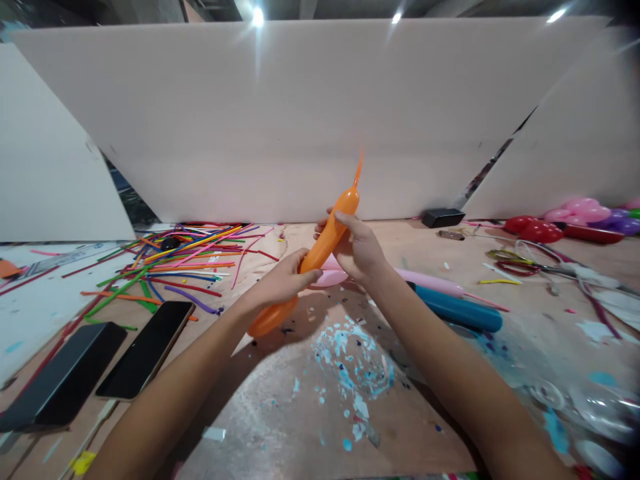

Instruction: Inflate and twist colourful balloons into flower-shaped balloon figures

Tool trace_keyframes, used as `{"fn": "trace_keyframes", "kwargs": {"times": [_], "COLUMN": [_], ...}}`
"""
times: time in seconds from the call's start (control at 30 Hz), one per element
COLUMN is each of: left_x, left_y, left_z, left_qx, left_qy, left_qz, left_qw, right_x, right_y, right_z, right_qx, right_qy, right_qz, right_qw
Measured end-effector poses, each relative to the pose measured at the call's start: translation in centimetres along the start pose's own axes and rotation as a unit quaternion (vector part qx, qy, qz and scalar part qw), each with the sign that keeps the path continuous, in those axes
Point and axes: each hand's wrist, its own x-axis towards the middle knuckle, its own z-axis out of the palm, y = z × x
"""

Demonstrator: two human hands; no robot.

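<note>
An inflated orange modelling balloon (323,247) slants up and away over the table, its thin uninflated tail pointing upward. Around its middle, my left hand (287,280) is closed. My right hand (357,247) grips it higher up, with the thumb on the near side and fingertips showing behind. The lower end of the balloon comes out below my left wrist. Behind my hands lies a pink balloon (430,281) with a thin tail, partly hidden by my right hand and forearm. A blue cylinder with a dark end (457,308) lies beside it on the right.
Many uninflated balloons (200,257) lie in a loose pile at the left. Nearer are a phone (147,350) and a black box (65,377). Red balloons (535,230), cords (520,260) and clear plastic pieces (600,407) lie at the right. A white panel (280,120) stands behind.
</note>
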Motion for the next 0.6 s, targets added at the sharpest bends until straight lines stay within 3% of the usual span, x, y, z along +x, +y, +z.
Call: {"fn": "trace_keyframes", "kwargs": {"times": [0.1, 0.23, 0.4, 0.6], "left_x": [-0.1, -0.3, -0.2, -0.6], "left_y": [-0.1, -0.1, 0.3, 1.1], "left_z": [-0.5, -0.4, -0.1, -0.5], "left_qx": [0.032, 0.042, 0.093, 0.009], "left_qy": [0.022, 0.012, 0.066, -0.014], "left_qz": [0.009, -0.014, 0.049, 0.013], "left_qw": [0.999, 0.999, 0.992, 1.000], "right_x": [0.0, -0.5, -0.9, -0.2], "right_y": [0.0, -1.1, -1.5, -0.8], "right_z": [-0.4, -0.5, -0.2, -1.1], "right_qx": [-0.174, -0.306, -0.331, -0.224], "right_qy": [-0.033, -0.116, -0.118, -0.134], "right_qz": [-0.015, 0.065, 0.057, 0.076], "right_qw": [0.984, 0.943, 0.934, 0.962]}}
